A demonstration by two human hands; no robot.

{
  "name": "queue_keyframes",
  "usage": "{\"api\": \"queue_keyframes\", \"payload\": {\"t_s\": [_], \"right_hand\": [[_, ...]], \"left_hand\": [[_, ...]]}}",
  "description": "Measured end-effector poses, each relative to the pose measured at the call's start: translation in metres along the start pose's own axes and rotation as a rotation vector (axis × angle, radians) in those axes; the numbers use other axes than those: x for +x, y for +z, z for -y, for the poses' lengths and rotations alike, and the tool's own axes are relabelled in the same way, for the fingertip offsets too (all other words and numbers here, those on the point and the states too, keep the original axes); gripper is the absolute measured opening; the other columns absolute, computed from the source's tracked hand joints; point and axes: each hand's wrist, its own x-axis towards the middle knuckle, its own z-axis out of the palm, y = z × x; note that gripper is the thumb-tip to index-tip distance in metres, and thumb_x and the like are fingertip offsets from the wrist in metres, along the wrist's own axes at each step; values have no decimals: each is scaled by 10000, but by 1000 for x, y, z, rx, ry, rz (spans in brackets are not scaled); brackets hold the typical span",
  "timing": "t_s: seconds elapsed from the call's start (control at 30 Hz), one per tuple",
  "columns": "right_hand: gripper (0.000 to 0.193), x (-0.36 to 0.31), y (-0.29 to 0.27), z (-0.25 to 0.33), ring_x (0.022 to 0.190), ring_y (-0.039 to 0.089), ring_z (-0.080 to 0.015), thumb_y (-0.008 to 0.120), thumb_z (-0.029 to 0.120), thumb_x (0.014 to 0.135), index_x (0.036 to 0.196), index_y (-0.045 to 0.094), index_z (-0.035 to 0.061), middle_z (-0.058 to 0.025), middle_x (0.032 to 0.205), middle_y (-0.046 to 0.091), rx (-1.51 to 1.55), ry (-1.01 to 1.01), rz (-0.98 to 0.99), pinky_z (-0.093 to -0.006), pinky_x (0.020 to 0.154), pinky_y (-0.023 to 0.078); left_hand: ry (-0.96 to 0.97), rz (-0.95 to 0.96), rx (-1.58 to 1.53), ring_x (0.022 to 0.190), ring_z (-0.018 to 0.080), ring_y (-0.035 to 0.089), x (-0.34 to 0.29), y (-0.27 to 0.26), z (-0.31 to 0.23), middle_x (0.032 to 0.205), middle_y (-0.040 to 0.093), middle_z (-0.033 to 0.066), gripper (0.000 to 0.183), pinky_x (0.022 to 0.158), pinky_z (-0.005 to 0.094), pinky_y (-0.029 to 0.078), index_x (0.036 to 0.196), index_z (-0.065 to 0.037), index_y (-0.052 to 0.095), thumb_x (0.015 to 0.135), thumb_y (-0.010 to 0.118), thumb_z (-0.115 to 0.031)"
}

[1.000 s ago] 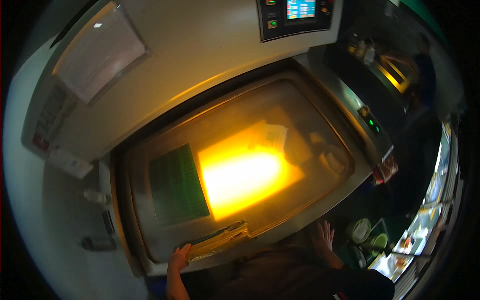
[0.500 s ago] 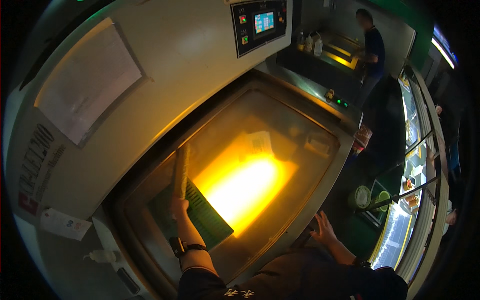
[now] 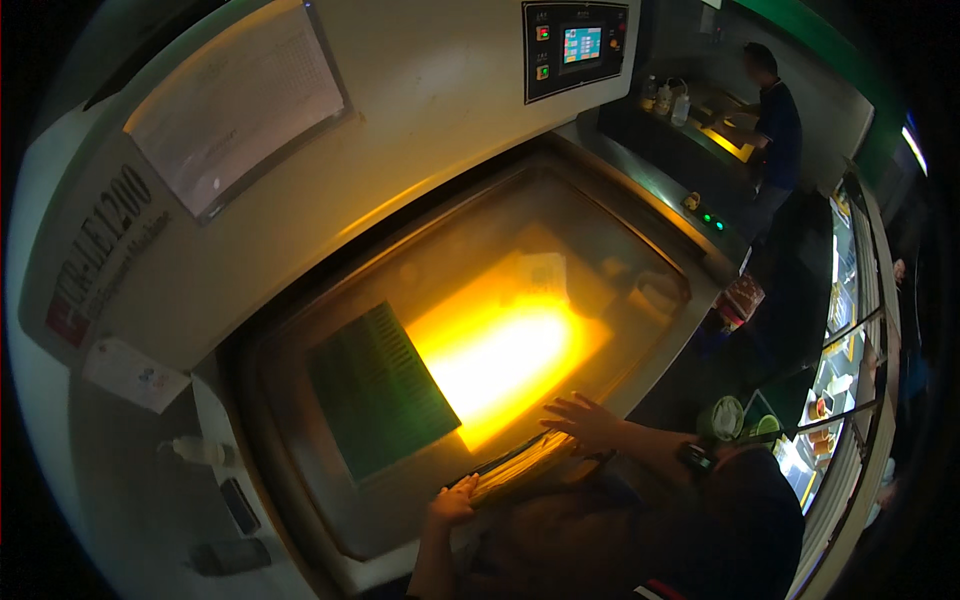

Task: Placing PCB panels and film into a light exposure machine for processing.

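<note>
My left hand [image 3: 455,501] is closed round the near-left end of a long, yellow-lit, roll-like thing [image 3: 525,467], whose exact kind I cannot make out. It lies along the near edge of the exposure machine's bed [image 3: 360,520]. By its other end is my right hand [image 3: 585,422], fingers spread; its grip on the roll-like thing, if any, does not show. A dark green circuit board panel [image 3: 380,395] lies flat on the left part of the bed, away from both hands. Bright yellow light [image 3: 510,350] covers the bed's middle.
Above the bed stands the machine's pale housing [image 3: 430,110] with a control panel [image 3: 578,50]. A dark phone [image 3: 239,505] and a bottle [image 3: 200,451] lie at left. A co-worker [image 3: 778,125] stands at another bench. Round tubs [image 3: 727,418] stand at right.
My left hand has left the green panel with the long roll-like thing and come to the bed's near edge. My right hand has moved left over the edge. The view has shifted.
</note>
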Motion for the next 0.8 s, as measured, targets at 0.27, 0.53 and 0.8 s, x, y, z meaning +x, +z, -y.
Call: {"api": "queue_keyframes", "payload": {"t_s": [0.27, 0.53, 0.8], "right_hand": [[551, 50, 20, -30, 1425, 317, -295, 622, 241, 878, 1396, 479, 362, -73, 1551, 328, -95, -121, -62, -648, 1037, 370], [498, -14, 41, -115, 1400, 325, -378, 590, 255, 892, 1375, 502, 336, -98, 1531, 347, -65, -134, -210, -626, 989, 437], [509, -40, 168, -250, 1403, 326, -373, 532, 232, 934, 1436, 454, 265, -115, 1561, 302, -135, 29, -35, -604, 971, 424]], "left_hand": [[-421, -465, 18, 1422, 424, 300, -4, 21, -48, 1582, 306, -49, 780, 1051, 695, 315, 1524, -358, 263, 856, 628, -189], [-488, -613, -23, 1460, 408, 187, 34, 86, -167, 1633, 128, 46, 947, 1045, 709, 297, 1537, -295, 233, 748, 754, -341], [-791, -502, -588, 1462, 412, 177, 21, 257, -229, 1637, 83, 86, 904, 1111, 579, 321, 1559, -203, 191, 836, 673, -456]]}}
